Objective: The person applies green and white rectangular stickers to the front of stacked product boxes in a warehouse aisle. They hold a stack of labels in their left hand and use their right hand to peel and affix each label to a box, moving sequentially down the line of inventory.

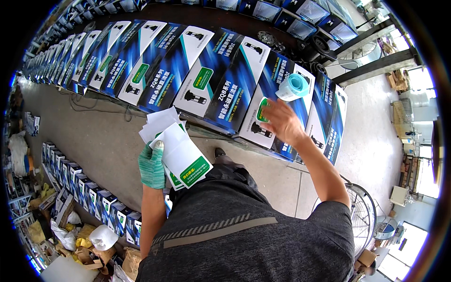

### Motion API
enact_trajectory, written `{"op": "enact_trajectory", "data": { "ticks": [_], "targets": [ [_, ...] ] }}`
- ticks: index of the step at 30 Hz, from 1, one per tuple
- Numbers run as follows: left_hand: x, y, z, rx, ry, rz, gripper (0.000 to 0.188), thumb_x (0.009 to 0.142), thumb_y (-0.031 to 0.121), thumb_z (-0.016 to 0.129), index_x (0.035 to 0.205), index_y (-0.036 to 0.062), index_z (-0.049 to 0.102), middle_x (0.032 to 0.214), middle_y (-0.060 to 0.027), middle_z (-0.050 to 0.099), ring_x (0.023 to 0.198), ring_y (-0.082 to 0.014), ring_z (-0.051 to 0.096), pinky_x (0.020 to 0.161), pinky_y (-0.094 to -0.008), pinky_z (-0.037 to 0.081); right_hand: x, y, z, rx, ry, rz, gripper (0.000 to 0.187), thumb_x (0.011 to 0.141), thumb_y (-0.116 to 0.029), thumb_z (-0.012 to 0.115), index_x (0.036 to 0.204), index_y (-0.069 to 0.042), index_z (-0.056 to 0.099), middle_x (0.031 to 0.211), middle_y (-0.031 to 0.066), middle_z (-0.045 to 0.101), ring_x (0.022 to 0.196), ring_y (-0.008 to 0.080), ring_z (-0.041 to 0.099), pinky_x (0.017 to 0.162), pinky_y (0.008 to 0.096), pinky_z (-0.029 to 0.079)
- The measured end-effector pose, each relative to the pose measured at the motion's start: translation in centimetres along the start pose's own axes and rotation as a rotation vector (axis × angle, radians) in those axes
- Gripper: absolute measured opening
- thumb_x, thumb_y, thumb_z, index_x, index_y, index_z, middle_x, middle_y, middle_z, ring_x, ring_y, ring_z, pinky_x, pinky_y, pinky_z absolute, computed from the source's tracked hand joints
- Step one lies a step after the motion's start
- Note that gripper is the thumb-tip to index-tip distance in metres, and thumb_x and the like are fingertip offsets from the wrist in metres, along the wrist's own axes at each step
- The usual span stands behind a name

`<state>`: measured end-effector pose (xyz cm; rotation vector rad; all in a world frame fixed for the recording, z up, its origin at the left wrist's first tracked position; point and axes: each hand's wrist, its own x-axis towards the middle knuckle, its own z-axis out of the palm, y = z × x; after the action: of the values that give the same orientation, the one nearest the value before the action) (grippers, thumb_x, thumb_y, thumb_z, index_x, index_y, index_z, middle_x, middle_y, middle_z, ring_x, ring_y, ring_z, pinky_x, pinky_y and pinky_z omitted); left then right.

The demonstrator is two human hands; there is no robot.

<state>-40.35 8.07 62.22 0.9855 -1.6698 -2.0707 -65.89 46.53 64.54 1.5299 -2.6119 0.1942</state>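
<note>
My left hand (pixel 152 164), in a green knit glove with a pale thumb tip, is closed on a fanned stack of white sticker sheets (pixel 174 145). The front sheet carries a green label (pixel 195 171) with yellow and white print. My bare right hand (pixel 284 121) lies over the top of a blue, black and white carton (pixel 277 96), fingers stretched out and touching a green sticker (pixel 263 111) on its white area. Just beyond that hand a roll of pale blue backing strip (pixel 296 86) rests on the cartons.
A long row of matching cartons (pixel 155 68) curves away to the left, several with green stickers. More cartons (pixel 94 199) line the floor at left, beside bags and scrap cardboard (pixel 89 254). A wire-caged fan (pixel 361 211) stands at my right. Black round parts (pixel 319 47) lie behind the row.
</note>
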Motion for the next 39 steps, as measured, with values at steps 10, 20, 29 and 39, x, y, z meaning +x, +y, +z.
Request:
{"op": "enact_trajectory", "data": {
  "ticks": [10, 20, 29, 39],
  "targets": [
    [-2.3, 2.4, 4.5, 0.037, -0.022, 0.023, 0.045, 0.096, 0.036, 0.079, 0.121, -0.0009, 0.074, 0.106, -0.0054, 0.075, 0.093, -0.0127, 0.067, 0.084, -0.0303, 0.055, 0.9, 3.6, 0.2, -0.016, -0.235, -0.038, 0.069, 0.11, -0.06, 0.031, 0.155, -0.012, 0.05, 0.168, 0.0065, 0.038, 0.16, 0.0308, 0.022, 0.133, 0.0479, 0.015],
    [-5.0, 3.7, 10.5, -0.152, 0.065, 0.107, 0.038, 0.098, 0.03, 0.079, 0.12, -0.0009, 0.074, 0.105, -0.0062, 0.076, 0.091, -0.0128, 0.068, 0.082, -0.0291, 0.057, 1.3, -12.1, -5.2, 1.325, 0.021, 0.22, 0.047, 0.096, -0.008, 0.077, 0.132, -0.006, 0.047, 0.099, 0.0059, 0.066, 0.082, 0.0138, 0.069, 0.072, 0.0285, 0.055],
    [-8.2, 1.3, 9.6, -0.153, 0.092, 0.22, 0.039, 0.098, 0.03, 0.078, 0.122, -0.0009, 0.073, 0.11, -0.0072, 0.075, 0.094, -0.0147, 0.07, 0.083, -0.0307, 0.058, -2.0, -16.7, -8.5, 1.591, 0.026, 0.295, 0.053, 0.095, 0.005, 0.073, 0.137, -0.006, 0.044, 0.116, 0.0059, 0.06, 0.088, 0.0098, 0.065, 0.07, 0.0269, 0.056],
    [-14.1, -2.8, 7.7, -0.347, -0.092, 0.046, 0.032, 0.098, 0.027, 0.079, 0.117, 0.0023, 0.076, 0.105, -0.0039, 0.076, 0.091, -0.0107, 0.069, 0.08, -0.028, 0.059, -5.7, -20.8, -11.7, 1.061, -0.088, -0.087, 0.049, 0.095, 0.004, 0.071, 0.142, -0.007, 0.064, 0.115, 0.0154, 0.074, 0.096, 0.0249, 0.074, 0.081, 0.0363, 0.06]
  ]
}}
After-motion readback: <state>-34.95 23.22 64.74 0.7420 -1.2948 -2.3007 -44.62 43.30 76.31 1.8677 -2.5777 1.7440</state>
